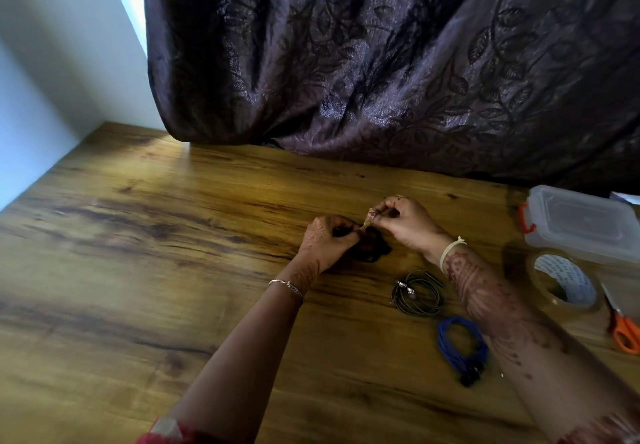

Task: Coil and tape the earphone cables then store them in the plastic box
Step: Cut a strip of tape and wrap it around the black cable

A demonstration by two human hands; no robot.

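left hand (329, 239): fingers are curling round the black cable coil (373, 248), holding it on the table (173, 235)
right hand (398, 222): fingertips are pinching a tape strip (366, 224) that's running to that coil
grey coil (417, 291), blue coil (460, 343): lying beside the right forearm
plastic box (581, 225): sitting lidded, far right, behind the tape roll (564, 282)

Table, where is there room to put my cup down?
The whole left side of the table is bare, from the wall to the left hand. There is also a bare strip between the curtain and the right hand. The right side is crowded: grey coil, blue coil, tape roll, scissors, plastic box.
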